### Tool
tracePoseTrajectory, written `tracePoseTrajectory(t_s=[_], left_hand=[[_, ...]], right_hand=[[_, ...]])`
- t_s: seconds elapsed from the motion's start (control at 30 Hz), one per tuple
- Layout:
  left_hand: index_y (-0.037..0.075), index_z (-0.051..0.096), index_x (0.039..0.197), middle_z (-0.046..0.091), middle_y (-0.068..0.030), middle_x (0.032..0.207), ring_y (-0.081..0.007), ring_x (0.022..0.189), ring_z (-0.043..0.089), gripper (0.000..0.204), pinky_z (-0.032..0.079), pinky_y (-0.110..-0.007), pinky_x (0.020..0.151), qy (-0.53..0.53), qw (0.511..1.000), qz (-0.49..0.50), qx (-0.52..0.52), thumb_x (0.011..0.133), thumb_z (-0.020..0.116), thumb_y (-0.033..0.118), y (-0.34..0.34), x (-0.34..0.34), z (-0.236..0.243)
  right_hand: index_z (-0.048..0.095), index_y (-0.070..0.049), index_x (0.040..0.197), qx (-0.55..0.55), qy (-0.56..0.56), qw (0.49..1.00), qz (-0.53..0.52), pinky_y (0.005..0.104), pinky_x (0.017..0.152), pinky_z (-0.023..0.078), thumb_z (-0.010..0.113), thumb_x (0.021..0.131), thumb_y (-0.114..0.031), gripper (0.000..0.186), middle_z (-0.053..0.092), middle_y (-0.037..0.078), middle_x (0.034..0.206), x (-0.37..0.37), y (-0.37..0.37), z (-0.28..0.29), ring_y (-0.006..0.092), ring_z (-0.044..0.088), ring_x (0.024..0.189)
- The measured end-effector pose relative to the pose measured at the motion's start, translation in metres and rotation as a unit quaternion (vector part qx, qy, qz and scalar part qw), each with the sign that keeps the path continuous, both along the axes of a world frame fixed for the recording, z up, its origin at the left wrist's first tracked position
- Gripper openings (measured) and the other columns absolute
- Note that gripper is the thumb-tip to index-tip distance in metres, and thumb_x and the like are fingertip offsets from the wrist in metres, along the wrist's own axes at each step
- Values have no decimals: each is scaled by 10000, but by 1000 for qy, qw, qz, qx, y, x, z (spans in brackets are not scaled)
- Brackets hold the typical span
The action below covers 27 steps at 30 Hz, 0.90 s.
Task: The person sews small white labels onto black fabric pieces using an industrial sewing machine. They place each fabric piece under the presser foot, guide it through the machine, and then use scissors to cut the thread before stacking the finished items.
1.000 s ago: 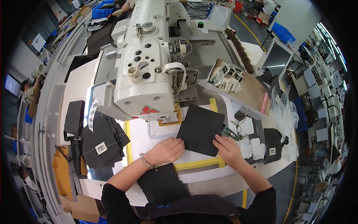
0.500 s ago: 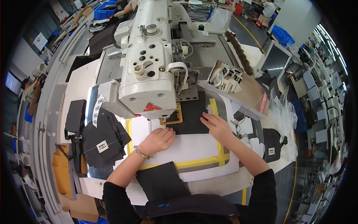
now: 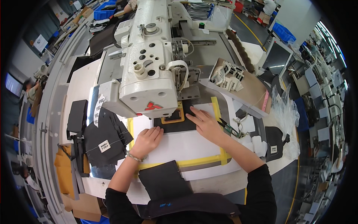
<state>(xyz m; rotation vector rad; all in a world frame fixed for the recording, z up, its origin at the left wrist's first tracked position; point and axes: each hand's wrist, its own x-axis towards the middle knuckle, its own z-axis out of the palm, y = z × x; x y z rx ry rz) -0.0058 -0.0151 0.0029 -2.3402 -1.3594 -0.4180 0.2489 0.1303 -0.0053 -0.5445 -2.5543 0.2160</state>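
Both hands (image 3: pixel 148 139) (image 3: pixel 205 126) touch black fabric (image 3: pixel 179 127), a lettered white label (image 3: pixel 104 146) at left.

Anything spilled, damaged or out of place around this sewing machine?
No spill or damage shows. Mildly untidy: labels lie jumbled, not stacked, in a tray, and a loose black panel lies slanted on the table.

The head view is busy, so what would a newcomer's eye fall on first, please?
Probably the big white sewing machine filling the upper middle. Just below it, the left hand and right hand touch a black panel beneath a yellow frame. To the machine's right lies an open box of labels.
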Motion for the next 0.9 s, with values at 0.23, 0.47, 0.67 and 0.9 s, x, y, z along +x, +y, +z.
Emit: tracePoseTrajectory(t_s=[0.23, 0.47, 0.67, 0.9], left_hand=[[7, 670, 1010, 668, -99, 1026, -209, 899, 656, 287, 531, -320, 719, -68, 996, 41, -38, 740, 678, 105, -5, 0, -4], [48, 673, 1011, 656, -99, 1108, -256, 1010, 639, 351, 509, -371, 840, -196, 973, 100, -75, 744, 771, 254, -14, -4, -1], [57, 670, 1010, 624, -119, 1183, -274, 1114, 583, 388, 440, -424, 956, -181, 972, 126, -80, 742, 777, 317, -18, -2, 3], [76, 676, 1042, 596, -111, 1240, -248, 1142, 566, 371, 396, -436, 973, -198, 964, 151, -93, 765, 772, 304, -20, -3, 3]], right_hand=[[692, -85, 1023, 30, 44, 998, 36, 365, 865, 548, 640, 721, 5, 320, 619, 85, 1213, 5, -3, -16, 309, 632, 1028], [704, -80, 990, 24, 42, 999, -6, 351, 848, 565, 657, 753, -9, 251, 620, 77, 1217, 4, -4, -18, 319, 628, 1080], [702, -67, 999, 23, 48, 999, 5, 351, 846, 563, 684, 737, -29, 265, 609, 88, 1225, 4, -6, -12, 322, 631, 1067], [689, -61, 1058, 4, 26, 1000, 12, 374, 891, 543, 682, 756, -29, 304, 578, 104, 1276, 4, -8, -7, 332, 620, 1059]])
